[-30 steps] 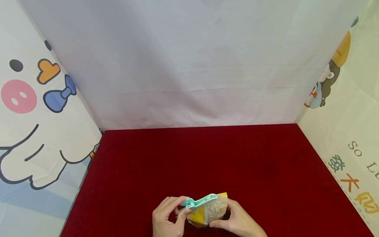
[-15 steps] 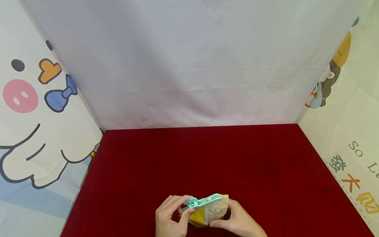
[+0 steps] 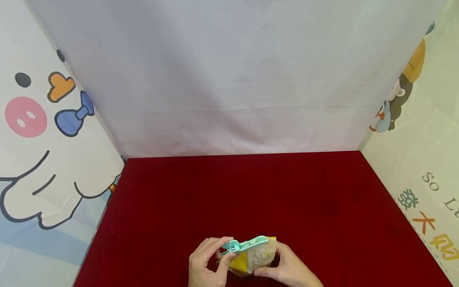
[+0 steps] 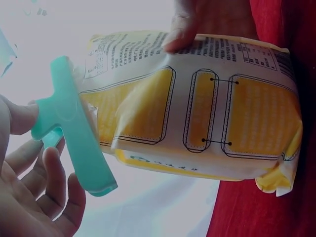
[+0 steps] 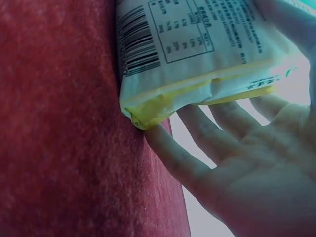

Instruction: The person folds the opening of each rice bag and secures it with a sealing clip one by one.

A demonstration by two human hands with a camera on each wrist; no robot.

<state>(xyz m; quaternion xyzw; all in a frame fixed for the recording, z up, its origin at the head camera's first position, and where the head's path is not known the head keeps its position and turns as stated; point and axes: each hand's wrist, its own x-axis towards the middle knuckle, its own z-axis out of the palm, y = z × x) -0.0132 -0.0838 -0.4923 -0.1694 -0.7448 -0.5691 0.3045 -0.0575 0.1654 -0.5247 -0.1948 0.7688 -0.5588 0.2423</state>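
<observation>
A yellow-and-white printed snack bag (image 3: 261, 257) stands near the front edge of the red-covered table. Across its top end lies a teal bag clip (image 3: 252, 242). My left hand (image 3: 207, 263) pinches the handles of this clip (image 4: 79, 133) between thumb and fingers; in the left wrist view the clip's long bars run along the narrow end of the bag (image 4: 202, 108). My right hand (image 3: 292, 268) holds the bag's side, thumb on one face and fingers on the other. A barcode and printed table show on the bag (image 5: 182, 34) in the right wrist view.
Red cloth (image 3: 244, 191) covers the table. A plain pale curtain (image 3: 229, 79) hangs behind it. Cartoon-printed sheets flank it, one left (image 3: 32, 159) with a pig nose and one right (image 3: 412, 159) with lettering.
The left hand and the clip have shifted slightly to the right along the bag's top. The right hand and the bag have hardly moved.
</observation>
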